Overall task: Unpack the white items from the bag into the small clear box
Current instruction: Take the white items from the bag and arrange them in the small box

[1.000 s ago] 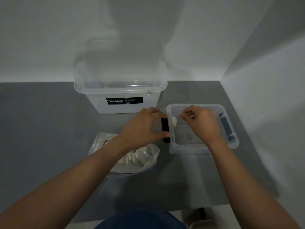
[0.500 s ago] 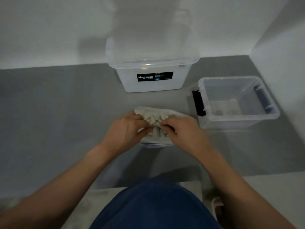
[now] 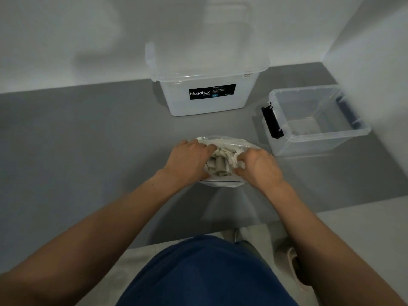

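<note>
A gray desk (image 3: 88, 140) sits in a white corner. A big box (image 3: 207, 85) stands at the back. The small clear box (image 3: 318, 127) is on the right. The bag (image 3: 223, 151) of white items (image 3: 220, 162) lies in front. The left hand (image 3: 187, 160) and right hand (image 3: 258, 168) each grip the bag's sides.

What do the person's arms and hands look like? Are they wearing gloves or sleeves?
No gloves and no sleeves show. The left hand and right hand are bare, and both forearms are bare as far as the picture shows. No rings, watch or bracelets can be seen.
</note>
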The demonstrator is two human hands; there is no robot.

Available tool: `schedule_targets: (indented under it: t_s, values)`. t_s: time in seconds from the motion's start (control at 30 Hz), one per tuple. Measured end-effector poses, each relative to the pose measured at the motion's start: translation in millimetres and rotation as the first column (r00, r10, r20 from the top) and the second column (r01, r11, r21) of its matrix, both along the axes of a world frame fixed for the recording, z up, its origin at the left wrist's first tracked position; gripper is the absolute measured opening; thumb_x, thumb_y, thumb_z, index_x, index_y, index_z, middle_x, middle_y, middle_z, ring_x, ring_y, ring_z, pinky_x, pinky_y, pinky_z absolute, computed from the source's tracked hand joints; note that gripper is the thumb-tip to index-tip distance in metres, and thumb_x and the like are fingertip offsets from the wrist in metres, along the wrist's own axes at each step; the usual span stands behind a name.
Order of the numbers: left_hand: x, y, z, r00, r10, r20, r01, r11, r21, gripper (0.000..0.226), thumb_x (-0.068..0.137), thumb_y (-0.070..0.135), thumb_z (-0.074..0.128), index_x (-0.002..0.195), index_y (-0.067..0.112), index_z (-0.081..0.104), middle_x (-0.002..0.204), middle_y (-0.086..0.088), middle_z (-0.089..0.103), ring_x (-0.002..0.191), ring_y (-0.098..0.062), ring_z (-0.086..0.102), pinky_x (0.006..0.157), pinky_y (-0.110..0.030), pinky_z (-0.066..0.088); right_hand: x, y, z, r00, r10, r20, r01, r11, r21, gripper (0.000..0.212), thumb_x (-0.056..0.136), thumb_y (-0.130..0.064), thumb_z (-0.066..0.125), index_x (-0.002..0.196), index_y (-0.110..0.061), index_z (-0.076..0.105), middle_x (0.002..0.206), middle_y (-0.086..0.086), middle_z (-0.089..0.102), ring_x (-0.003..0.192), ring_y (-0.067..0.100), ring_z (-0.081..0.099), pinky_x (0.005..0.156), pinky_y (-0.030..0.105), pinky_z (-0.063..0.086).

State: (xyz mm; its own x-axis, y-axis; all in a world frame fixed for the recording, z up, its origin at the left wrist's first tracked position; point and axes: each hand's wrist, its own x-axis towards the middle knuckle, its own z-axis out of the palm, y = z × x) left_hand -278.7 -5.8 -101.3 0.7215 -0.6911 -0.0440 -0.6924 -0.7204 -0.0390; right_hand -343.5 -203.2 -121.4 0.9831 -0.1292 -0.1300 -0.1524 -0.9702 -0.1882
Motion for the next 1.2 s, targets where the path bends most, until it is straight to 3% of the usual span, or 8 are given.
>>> schedule_targets:
  t_s: [0.23,0.43,0.7,0.8,0.9,0.97,1.1,1.2]
  values:
    - [-2,-5,10,0.981,-0.038,-0.190,-0.008,0.971,-0.239,0.050,0.079,0.044,0.072,0.125,0.030,0.058,0.116,0.005,0.063,0.108,-0.021,0.058,0.085,-0.036,0.049,-12,4,-2,0.984,-0.040,0.175,0.029,0.997,0.065,0.011,0.081,-0.018,0.066,0.084,-0.012,0.075,0.086,0.008,0.073,0.079,0.033,0.068,0.068,0.036,0.054]
    - [0,-13,11,0.890,-0.097,-0.445,-0.163,0.844,-0.511,0.048,0.070,0.028,0.082,0.115,0.024,0.064,0.096,0.009,0.063,0.081,-0.009,0.063,0.082,-0.036,0.054,-28,7,23,0.947,-0.240,0.215,0.118,0.879,0.462,0.002,0.080,-0.019,0.070,0.081,-0.019,0.069,0.067,-0.009,0.065,0.065,0.010,0.064,0.064,0.023,0.051]
    - [-8,-16,13,0.521,-0.219,-0.825,-0.523,0.683,-0.511,0.055,0.075,0.030,0.083,0.126,0.026,0.061,0.117,0.000,0.069,0.103,-0.014,0.070,0.094,-0.037,0.055,-39,11,48,0.892,-0.438,0.108,0.101,0.427,0.898,0.007,0.087,-0.003,0.072,0.086,-0.009,0.068,0.078,0.012,0.075,0.078,0.029,0.075,0.082,0.045,0.062]
    - [-14,-18,20,0.398,-0.272,-0.876,-0.678,0.556,-0.481,0.025,0.089,0.010,0.071,0.113,0.010,0.066,0.105,-0.013,0.073,0.095,-0.023,0.073,0.086,-0.037,0.059,-39,8,48,0.899,-0.424,0.114,0.117,0.482,0.868,0.008,0.087,-0.009,0.073,0.093,-0.012,0.070,0.086,0.007,0.076,0.082,0.022,0.074,0.083,0.044,0.062]
    - [-12,-16,27,0.727,-0.105,-0.679,-0.425,0.708,-0.565,0.010,0.087,0.017,0.071,0.097,0.020,0.072,0.079,0.003,0.072,0.071,-0.013,0.069,0.070,-0.027,0.055,-42,2,47,0.941,-0.233,0.247,0.037,0.793,0.609,0.034,0.085,-0.027,0.075,0.118,-0.029,0.069,0.109,-0.012,0.068,0.090,0.008,0.067,0.079,0.028,0.059]
    - [-12,-15,35,0.873,-0.091,-0.479,-0.206,0.822,-0.532,0.011,0.086,0.023,0.069,0.096,0.024,0.073,0.074,0.013,0.065,0.066,-0.001,0.060,0.062,-0.017,0.044,-43,4,51,0.941,-0.112,0.320,-0.059,0.876,0.479,0.037,0.086,-0.030,0.075,0.123,-0.028,0.069,0.110,-0.012,0.064,0.087,0.006,0.064,0.075,0.020,0.054]
    - [-13,-17,46,0.884,-0.134,-0.449,-0.195,0.765,-0.614,0.018,0.081,0.027,0.074,0.098,0.028,0.072,0.081,0.008,0.069,0.070,-0.006,0.063,0.065,-0.023,0.050,-40,9,55,0.929,-0.098,0.357,-0.070,0.899,0.432,0.010,0.091,-0.022,0.071,0.099,-0.022,0.077,0.084,-0.012,0.071,0.073,0.006,0.064,0.067,0.022,0.051]
    - [-14,-17,43,0.740,-0.154,-0.654,-0.446,0.615,-0.650,0.045,0.074,0.020,0.084,0.115,0.024,0.067,0.099,0.003,0.069,0.085,-0.011,0.069,0.076,-0.023,0.058,-39,8,51,0.910,-0.300,0.286,0.017,0.715,0.699,0.002,0.089,-0.021,0.076,0.090,-0.020,0.076,0.079,-0.008,0.074,0.072,0.005,0.068,0.069,0.022,0.054]
